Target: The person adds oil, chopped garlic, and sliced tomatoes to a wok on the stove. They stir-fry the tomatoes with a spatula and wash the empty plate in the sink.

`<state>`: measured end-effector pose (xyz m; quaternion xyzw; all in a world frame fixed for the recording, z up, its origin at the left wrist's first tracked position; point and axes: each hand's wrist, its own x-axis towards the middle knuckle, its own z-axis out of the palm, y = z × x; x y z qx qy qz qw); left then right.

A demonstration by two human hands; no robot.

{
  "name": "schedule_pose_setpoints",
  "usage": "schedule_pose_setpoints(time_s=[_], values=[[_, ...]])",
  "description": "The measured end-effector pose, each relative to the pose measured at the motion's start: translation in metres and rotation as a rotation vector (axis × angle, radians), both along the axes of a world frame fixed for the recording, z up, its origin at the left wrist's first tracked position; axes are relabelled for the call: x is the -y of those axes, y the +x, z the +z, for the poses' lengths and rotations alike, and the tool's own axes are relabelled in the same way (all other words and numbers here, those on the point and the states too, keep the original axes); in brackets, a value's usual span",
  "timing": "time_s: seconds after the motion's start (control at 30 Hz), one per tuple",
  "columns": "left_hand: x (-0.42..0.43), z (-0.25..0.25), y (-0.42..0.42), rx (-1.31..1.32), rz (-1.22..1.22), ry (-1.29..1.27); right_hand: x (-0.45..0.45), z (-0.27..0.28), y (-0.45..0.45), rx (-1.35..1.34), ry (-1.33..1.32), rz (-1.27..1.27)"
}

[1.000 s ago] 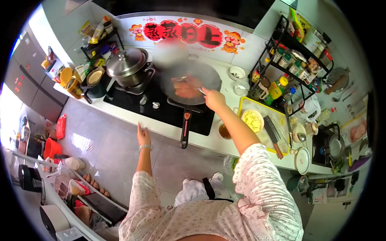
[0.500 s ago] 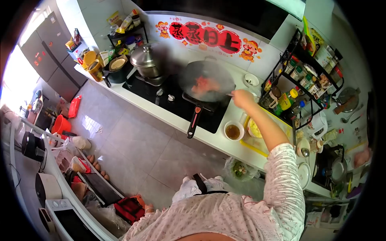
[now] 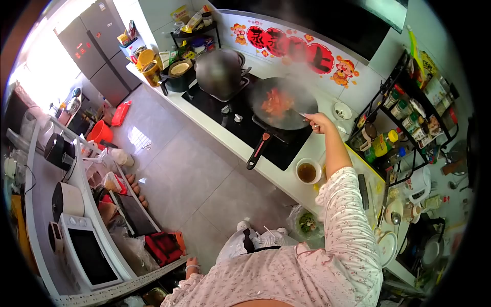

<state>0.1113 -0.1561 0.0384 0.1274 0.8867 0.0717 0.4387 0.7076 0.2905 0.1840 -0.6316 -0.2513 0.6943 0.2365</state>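
My right hand is closed round the end of a metal-handled cooking utensil at the right rim of a dark frying pan. Steam blurs the utensil's far end, so its shape cannot be made out. Red pieces of food lie in the pan, which sits on the black cooktop with its black handle pointing toward me. Low on the left, beside my body, part of my left hand shows; its fingers are too small and unclear to read.
A pot with a dark, blurred outline stands on the left burner. On the counter are a bowl of brown liquid, a small white bowl and a knife. A spice rack stands right. A bag of greens hangs below.
The view has shifted, so the kitchen appears farther right. My right hand stays on the utensil at the pan's right rim. The red food is more clearly visible through the steam.
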Motion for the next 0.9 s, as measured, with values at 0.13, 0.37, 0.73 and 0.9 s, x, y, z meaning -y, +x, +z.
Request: schedule_pose_setpoints(time_s=[0.13, 0.37, 0.73, 0.9], values=[[0.035, -0.033, -0.022, 0.024, 0.135, 0.073, 0.011, 0.029, 0.000, 0.184, 0.298, -0.015], [0.033, -0.068, -0.024, 0.084, 0.225, 0.115, 0.006, 0.103, 0.051, 0.641, 0.079, 0.269], [0.012, -0.059, -0.028, 0.133, 0.277, 0.218, 0.014, 0.006, -0.014, -0.001, 0.175, -0.080], [0.020, -0.066, -0.029, 0.126, 0.257, 0.186, 0.011, 0.061, 0.051, 0.483, 0.364, 0.067]])
